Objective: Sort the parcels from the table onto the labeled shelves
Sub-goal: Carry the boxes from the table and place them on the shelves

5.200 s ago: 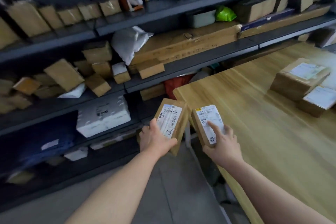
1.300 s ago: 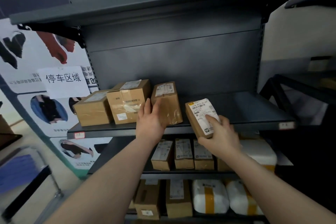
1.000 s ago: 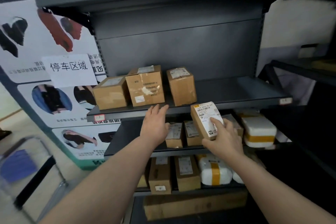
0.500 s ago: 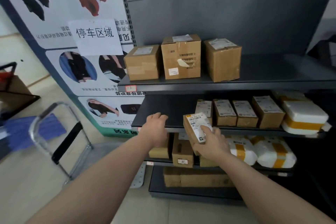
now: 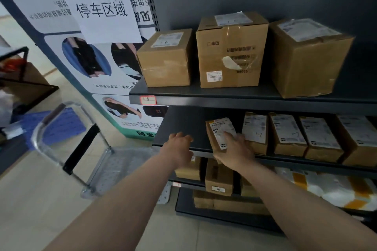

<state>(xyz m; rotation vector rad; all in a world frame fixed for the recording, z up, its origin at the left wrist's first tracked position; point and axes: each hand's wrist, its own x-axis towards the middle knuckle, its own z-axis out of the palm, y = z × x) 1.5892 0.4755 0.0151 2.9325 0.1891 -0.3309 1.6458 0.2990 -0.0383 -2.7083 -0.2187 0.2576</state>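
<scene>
Hands: right hand point(image 5: 234, 149) was closed around a small labelled parcel point(image 5: 219, 134), thumb laid across its label; left hand point(image 5: 179, 146) was empty, fingers loosely spread, resting on or just above the bare left part of the middle shelf point(image 5: 183, 126); contact could not be told.
Parcel position: the held parcel was tilted, its lower end at the shelf's front lip, just at 9 o'clock of a row of similar small boxes point(image 5: 285, 134), and touching or nearly touching the nearest of them.
Step in hand: placement was judged to be under way, with the parcel being added at the left end of that row.
Next move: the parcel would need to be pushed back at 12 o'clock until fully supported, squared up with its neighbours, then released; the free space at 9 o'clock left room for this.
Risk: a release at this tilt could let the parcel tip off the front edge.
Shelving: dark metal; on the upper shelf point(image 5: 234, 99) three larger cartons point(image 5: 230, 53) were stood, and a red-bordered tag point(image 5: 148, 100) reading 1-6 was fixed to its edge; lower tiers held more boxes and white padded bags point(image 5: 330, 187).
Room: at 9 o'clock a poster panel carried a white paper sign point(image 5: 104, 14); a metal hand trolley point(image 5: 85, 149) stood on the pale tiled floor at 8 o'clock.
</scene>
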